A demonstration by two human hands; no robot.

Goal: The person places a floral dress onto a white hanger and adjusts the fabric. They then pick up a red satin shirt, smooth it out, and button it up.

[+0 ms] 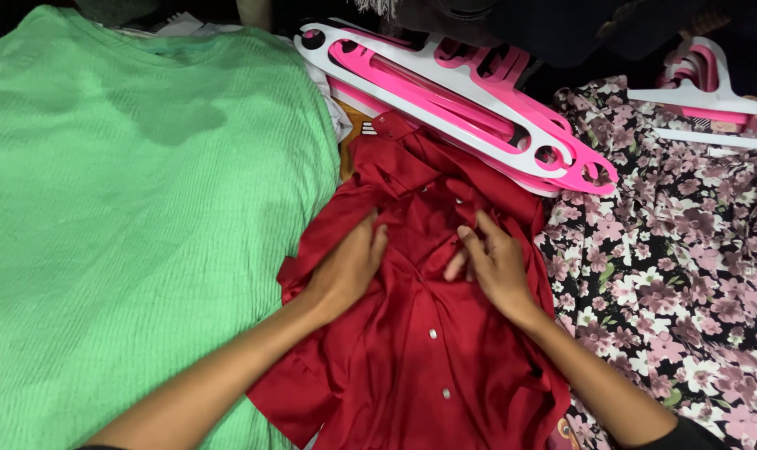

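Hands first: your left hand (345,267) lies flat and spread on the red button-front shirt (420,333), fingers pressing the fabric left of the placket. Your right hand (491,262) rests on the same shirt just right of the placket, its fingers curled and pinching a fold of cloth near the upper buttons. Neither hand lifts the garment; both bear down on it.

Shirt position: the red shirt lies crumpled, collar toward the top, between the green ribbed top (128,233) on your left and the floral garment (678,267) on your right. Its edges overlap both neighbours. A stack of pink and white hangers (462,108) lies just beyond the collar, touching or nearly touching it; more hangers (703,96) lie on the floral garment's far edge.

Likely faults, as judged from this arrangement:

1. Smooth cloth may slide under the flat left palm, so the placket could skew and the two front panels could end up misaligned.
2. A pull from the right pinch alone may strain the small buttons or deepen the creases already visible in the lower half.
3. Any push toward the collar could snag the fabric on a hanger hook.
4. Dragging the shirt sideways may carry the floral garment's edge along with it.

Whether the upper buttons are fastened cannot be told from this view.
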